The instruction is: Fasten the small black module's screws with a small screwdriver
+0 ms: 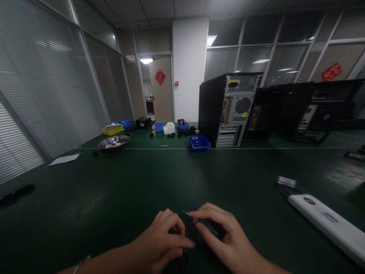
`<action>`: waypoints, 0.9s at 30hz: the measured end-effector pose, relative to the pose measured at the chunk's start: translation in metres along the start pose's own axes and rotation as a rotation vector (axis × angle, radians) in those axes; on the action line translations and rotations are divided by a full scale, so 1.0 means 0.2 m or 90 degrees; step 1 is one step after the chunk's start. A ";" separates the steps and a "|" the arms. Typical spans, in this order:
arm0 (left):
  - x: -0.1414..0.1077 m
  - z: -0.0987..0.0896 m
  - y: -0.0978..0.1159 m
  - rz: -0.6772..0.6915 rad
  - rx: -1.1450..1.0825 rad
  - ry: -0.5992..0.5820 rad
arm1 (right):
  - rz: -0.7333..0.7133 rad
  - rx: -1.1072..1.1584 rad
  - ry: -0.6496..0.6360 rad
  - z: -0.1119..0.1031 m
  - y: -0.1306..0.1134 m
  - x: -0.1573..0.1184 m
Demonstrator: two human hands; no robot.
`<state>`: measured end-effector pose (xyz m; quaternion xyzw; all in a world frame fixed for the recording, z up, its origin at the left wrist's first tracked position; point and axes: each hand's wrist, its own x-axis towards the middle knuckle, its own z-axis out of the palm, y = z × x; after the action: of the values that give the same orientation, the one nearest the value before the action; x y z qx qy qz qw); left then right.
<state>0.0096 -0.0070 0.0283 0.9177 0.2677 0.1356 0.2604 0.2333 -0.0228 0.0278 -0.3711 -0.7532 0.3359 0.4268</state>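
Between the thumb and fingertips of my right hand (224, 228) is a small thin metal piece (186, 213), its bright end pointing up and left. Its exact kind is too small to tell. Close beside it on the left is my left hand (168, 238), fingers curled and the index finger reaching toward the right thumb. A small dark thing (182, 259) shows under the left fingertips, too dim to name. Both hands are over the near edge of the dark green table (137, 190); the two hands are slightly apart.
At right lies a white power strip (327, 220). A blue bin (199, 142) stands before a black computer tower (212, 110). A metal bowl (114, 142), yellow basket (113, 129) and white paper (64, 159) are at left. A dark object (17, 194) lies at the left edge.
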 end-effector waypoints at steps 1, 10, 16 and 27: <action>0.00 0.00 0.01 0.010 0.011 0.003 | -0.001 0.005 -0.005 0.00 0.00 0.00; -0.01 0.04 0.06 -0.079 0.038 0.163 | 0.061 -0.050 -0.103 -0.03 -0.04 0.00; -0.01 0.20 -0.04 -0.118 0.146 0.172 | 0.091 -0.136 -0.214 -0.06 -0.04 0.01; -0.01 0.12 0.05 -0.169 -0.087 0.159 | 0.122 -0.156 -0.189 -0.05 0.00 0.00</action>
<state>0.0214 -0.0248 0.0125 0.8306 0.4065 0.2307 0.3028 0.2427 -0.0206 0.0313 -0.4367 -0.8041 0.3320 0.2289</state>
